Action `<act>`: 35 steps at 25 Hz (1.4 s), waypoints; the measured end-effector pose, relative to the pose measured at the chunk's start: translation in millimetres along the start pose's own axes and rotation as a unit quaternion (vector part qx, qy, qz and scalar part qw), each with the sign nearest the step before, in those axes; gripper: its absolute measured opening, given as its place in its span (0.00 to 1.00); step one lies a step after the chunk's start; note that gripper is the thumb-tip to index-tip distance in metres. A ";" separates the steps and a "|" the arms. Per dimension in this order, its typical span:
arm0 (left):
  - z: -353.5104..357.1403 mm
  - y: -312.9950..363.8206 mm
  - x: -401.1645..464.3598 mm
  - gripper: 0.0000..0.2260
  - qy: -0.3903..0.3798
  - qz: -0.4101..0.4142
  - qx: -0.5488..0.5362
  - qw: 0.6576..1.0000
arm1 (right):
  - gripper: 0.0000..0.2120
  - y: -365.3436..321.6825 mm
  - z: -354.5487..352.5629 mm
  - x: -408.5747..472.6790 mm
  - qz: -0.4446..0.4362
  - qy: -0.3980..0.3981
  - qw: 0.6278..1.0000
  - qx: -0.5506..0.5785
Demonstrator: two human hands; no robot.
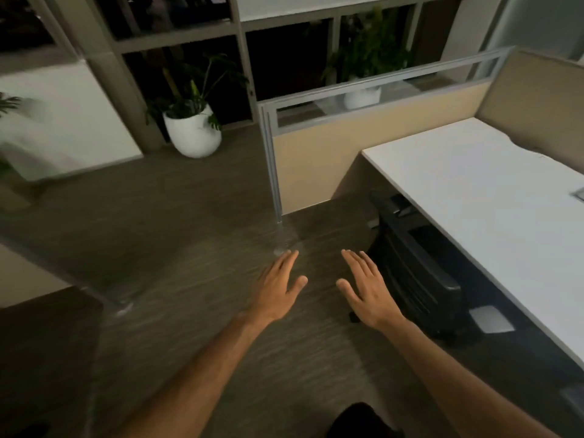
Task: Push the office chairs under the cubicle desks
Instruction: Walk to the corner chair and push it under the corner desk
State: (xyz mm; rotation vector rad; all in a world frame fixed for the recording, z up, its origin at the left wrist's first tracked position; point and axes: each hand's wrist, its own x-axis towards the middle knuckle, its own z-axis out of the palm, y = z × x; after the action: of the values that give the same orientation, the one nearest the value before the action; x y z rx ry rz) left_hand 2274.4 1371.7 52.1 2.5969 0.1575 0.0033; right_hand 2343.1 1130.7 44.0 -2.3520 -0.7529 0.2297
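Note:
A black office chair (414, 267) stands tucked against the white cubicle desk (493, 197) on the right, its backrest facing the aisle and its seat hidden under the desktop. My left hand (278, 289) and my right hand (366, 292) are stretched out flat over the floor, palms down, fingers apart, holding nothing. My right hand is just left of the chair's backrest, apart from it.
A tan cubicle partition with a glass top strip (331, 147) closes the desk's far side. A white plant pot (192, 131) stands on the dark carpet by the windows. Another partition edge (57, 273) juts in at the left. A dark shoe (360, 422) shows at the bottom.

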 end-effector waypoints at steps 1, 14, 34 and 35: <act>3.2 2.9 39.1 0.30 -0.024 0.017 -0.013 0.999 | 0.34 16.8 -7.2 18.9 0.030 0.021 0.999 0.002; 48.0 82.3 288.6 0.28 -0.125 0.156 0.018 0.980 | 0.33 138.8 -89.6 139.7 0.140 0.096 0.985 -0.045; 154.9 135.6 489.6 0.25 -0.350 0.461 0.147 0.802 | 0.35 210.4 -49.3 123.3 0.510 0.155 0.845 -0.030; 158.9 134.2 489.8 0.25 -0.359 0.462 0.154 0.796 | 0.37 212.6 -44.0 117.3 0.516 0.142 0.844 -0.039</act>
State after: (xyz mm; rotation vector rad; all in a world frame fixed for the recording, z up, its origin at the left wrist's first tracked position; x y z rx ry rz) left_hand 2781.2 1231.3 -29.3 2.4893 -1.4724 -0.6881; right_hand 2551.8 1041.6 -53.0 -2.5531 0.7224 0.2834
